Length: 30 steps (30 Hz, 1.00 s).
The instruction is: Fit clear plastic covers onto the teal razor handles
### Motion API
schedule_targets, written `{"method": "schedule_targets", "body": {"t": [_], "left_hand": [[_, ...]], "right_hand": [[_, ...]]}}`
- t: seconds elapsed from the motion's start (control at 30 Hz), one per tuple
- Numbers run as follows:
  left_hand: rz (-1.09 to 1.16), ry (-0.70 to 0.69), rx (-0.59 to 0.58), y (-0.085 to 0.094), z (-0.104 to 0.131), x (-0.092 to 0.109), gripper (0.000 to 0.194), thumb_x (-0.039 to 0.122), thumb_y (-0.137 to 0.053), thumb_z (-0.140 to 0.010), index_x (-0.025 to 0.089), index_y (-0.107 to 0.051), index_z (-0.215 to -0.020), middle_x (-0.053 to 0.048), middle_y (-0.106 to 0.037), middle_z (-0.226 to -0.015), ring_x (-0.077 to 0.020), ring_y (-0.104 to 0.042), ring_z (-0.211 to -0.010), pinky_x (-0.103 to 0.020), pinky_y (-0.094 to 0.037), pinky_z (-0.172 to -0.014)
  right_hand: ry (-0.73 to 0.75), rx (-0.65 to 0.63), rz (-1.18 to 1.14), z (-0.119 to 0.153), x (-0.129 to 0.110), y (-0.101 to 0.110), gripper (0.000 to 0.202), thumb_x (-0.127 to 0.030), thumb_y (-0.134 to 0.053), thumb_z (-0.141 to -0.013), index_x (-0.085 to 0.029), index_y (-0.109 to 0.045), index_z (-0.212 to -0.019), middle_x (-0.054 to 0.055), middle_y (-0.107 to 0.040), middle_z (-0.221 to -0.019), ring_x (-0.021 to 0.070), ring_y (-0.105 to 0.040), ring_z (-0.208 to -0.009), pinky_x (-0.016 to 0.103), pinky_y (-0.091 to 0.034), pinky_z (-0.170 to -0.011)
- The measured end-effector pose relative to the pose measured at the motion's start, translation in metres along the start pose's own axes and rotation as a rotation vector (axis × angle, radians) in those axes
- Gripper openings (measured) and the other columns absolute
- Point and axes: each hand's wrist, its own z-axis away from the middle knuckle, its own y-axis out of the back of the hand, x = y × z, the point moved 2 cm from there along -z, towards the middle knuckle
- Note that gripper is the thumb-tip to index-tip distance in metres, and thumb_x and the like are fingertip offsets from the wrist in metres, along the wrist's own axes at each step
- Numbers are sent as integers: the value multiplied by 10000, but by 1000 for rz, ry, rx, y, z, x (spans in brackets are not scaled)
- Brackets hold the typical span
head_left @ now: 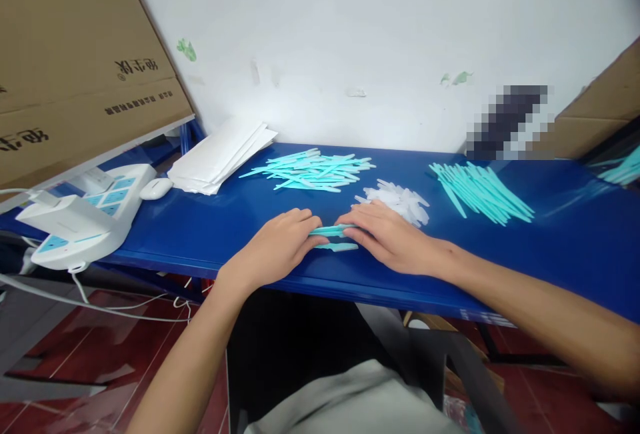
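Left hand point(285, 244) and right hand point(387, 237), each grip closed on slender turquoise plastic sticks point(331, 231) over the glossy blue worktop point(210, 231).

The blue worktop point(575, 254) was backed at the far side by a white wall point(320, 27), marked left and right with green patches point(187, 49); below, red floor tiles point(115, 334) were divided by pale joints.

"Where can you pass?"
"Leftward from my left grip point(280, 242), over bare glossy blue tabletop point(200, 231), until the white power strip with light-blue panels point(116, 197)."
"And forward?"
"Translucent white plastic pieces point(400, 201) obstruct just beyond my right grip point(390, 235); a heap of slim turquoise sticks point(313, 171), farther back."
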Motion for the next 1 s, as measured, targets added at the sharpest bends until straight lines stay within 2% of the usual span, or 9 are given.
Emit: {"method": "schedule_targets", "body": {"t": [0.1,0.23,0.43,0.63,0.73,0.83,0.9,1.0], "left_hand": [[-69,-13,43,3,0,4,325,398,-353,-1099,184,-565,-976,-61,-608,-992,-228,-560,-900,-351,-420,-793],[6,8,43,8,4,8,333,400,-323,-1108,198,-539,-954,-34,-623,-928,-200,-569,-810,-327,-392,-727],[110,47,-51,13,9,12,322,407,-317,-1106,218,-476,-899,19,-534,-733,-169,-477,-634,-319,-305,-617],[234,14,-94,16,10,10,318,382,-300,-1109,221,-462,-889,32,-479,-712,-156,-433,-616,-323,-306,-623],[201,13,-95,15,11,10,303,342,-285,-1104,223,-442,-874,26,-484,-717,-163,-435,-619,-323,-302,-620],[114,28,-74,14,10,13,288,338,-280,-1093,226,-422,-870,15,-529,-739,-170,-453,-616,-321,-293,-614],[37,43,-25,14,8,13,242,363,-356,-1065,227,-429,-878,7,-568,-759,-179,-484,-631,-317,-278,-607],[-80,135,120,15,5,3,204,348,-480,-989,224,-438,-832,2,-571,-709,-186,-500,-614,-313,-238,-589]], "right_hand": [[53,91,-44,1,-2,2,346,-274,-383,-1092,-174,-632,-1309,72,-652,-929,195,-584,-834,339,-428,-750],[117,177,-118,2,-5,4,354,-197,-423,-1071,-196,-626,-1361,26,-574,-837,149,-532,-722,279,-425,-650],[209,156,-159,4,-3,3,398,-150,-369,-1070,-203,-606,-1385,24,-607,-837,133,-557,-726,269,-459,-664],[231,148,-173,5,-2,4,382,-118,-422,-1041,-190,-647,-1342,33,-638,-854,125,-566,-721,261,-463,-665],[213,145,-213,3,-5,5,352,-127,-472,-1029,-220,-692,-1287,20,-628,-829,117,-555,-691,254,-447,-644],[166,133,-255,2,-7,4,297,-194,-517,-1038,-216,-711,-1261,14,-616,-807,112,-548,-671,255,-439,-635],[135,111,-246,1,-7,2,305,-244,-522,-1046,-214,-694,-1297,10,-591,-801,117,-540,-676,264,-441,-643],[21,87,-216,1,-5,1,473,-334,-535,-1042,-260,-509,-1508,14,-580,-867,140,-527,-708,284,-468,-657]]}}
